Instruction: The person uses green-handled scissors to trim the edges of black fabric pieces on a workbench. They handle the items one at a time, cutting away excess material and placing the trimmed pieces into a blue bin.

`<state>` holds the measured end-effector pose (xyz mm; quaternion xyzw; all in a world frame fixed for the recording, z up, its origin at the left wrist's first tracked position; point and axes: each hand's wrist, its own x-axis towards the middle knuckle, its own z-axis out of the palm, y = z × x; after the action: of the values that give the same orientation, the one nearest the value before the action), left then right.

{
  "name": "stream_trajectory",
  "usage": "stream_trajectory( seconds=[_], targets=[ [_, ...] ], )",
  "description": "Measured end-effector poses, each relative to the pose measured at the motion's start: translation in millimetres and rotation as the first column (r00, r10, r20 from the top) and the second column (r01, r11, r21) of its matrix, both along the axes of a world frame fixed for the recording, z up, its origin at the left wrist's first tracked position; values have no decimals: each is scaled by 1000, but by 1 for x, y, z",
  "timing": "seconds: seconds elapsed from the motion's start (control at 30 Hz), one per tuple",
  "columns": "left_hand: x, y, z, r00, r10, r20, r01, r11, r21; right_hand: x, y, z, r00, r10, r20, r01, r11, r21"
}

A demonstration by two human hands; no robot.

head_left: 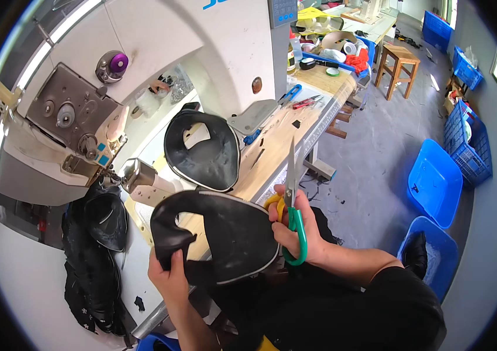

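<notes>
My left hand (171, 275) is closed on the left edge of a black shoe upper (238, 237), a curved piece with a cut-out and a pale rim. My right hand (304, 228) grips a pair of scissors (291, 181) with one green and one yellow handle. Their blades point up and away from me. The right fingers are beside the upper's right end; whether they also touch it I cannot tell. Just beyond, a second black upper (204, 152) lies on the wooden worktable (260, 161), next to the sewing machine (149, 190).
Black uppers (93, 257) hang in a heap at the machine's left. Small snippers (307, 102) and a blue-handled tool (290, 93) lie farther along the table. Blue tubs (434, 182) and a crate (470, 143) stand on the floor at right, with a wooden stool (399, 55) beyond.
</notes>
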<state>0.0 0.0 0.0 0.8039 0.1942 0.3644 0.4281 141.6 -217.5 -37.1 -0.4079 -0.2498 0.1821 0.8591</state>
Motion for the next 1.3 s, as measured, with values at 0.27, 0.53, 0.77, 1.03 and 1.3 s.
stream_trajectory(
  seconds=[0.27,0.53,0.77,1.03,1.3],
  targets=[
    [142,41,38,981,173,84,-190,816,546,28,-4,12,899,-393,193,371,918,140],
    [229,66,33,954,284,-99,-195,836,513,76,58,0,893,-386,233,408,911,-54],
    [150,18,-24,997,81,11,-80,925,372,98,78,-29,875,-269,403,363,915,-177],
    [132,-5,-65,991,-67,-118,104,932,348,118,93,-18,897,-119,427,301,870,-391],
    [106,-11,-67,942,8,335,-110,952,287,75,55,30,655,-37,754,509,759,-406]
  ],
)
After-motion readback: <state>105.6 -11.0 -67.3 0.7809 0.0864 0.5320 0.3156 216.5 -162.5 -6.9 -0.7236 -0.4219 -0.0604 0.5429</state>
